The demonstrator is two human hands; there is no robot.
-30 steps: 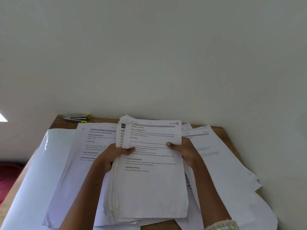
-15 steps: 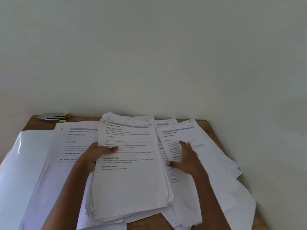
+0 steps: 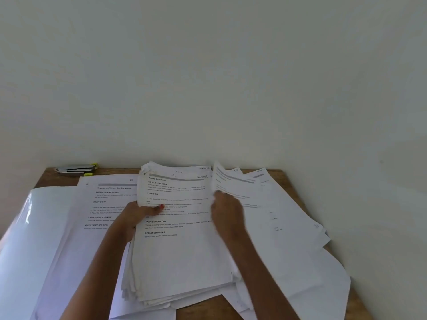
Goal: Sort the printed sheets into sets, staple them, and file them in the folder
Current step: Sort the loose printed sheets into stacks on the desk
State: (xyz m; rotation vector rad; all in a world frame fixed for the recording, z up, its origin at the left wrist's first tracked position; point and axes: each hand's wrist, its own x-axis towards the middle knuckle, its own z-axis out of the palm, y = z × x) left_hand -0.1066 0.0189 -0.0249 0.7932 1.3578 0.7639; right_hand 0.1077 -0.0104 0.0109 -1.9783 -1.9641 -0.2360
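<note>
A thick stack of printed sheets (image 3: pixel 182 255) lies in the middle of the wooden table (image 3: pixel 201 308); its top page is headed "Reading Corner Setup". My left hand (image 3: pixel 138 215) grips the stack's left edge, thumb on top of the page. My right hand (image 3: pixel 225 213) is motion-blurred at the stack's right edge, its fingertips against the raised left edge of a blurred sheet (image 3: pixel 235 183) over the right pile (image 3: pixel 288 227). Whether it holds that sheet is unclear. A glossy white folder (image 3: pixel 30 239) lies open at the left. A grey stapler (image 3: pixel 76 170) sits at the back left corner.
Another pile of printed sheets (image 3: pixel 101 204) lies between the folder and the middle stack. Loose sheets spread to the table's right edge (image 3: pixel 337 280). A plain wall stands directly behind the table and along its right side.
My right hand let go of the stack's right edge, laid a sheet flat on the right pile, then came back to the stack's right edge. My left hand kept its grip.
</note>
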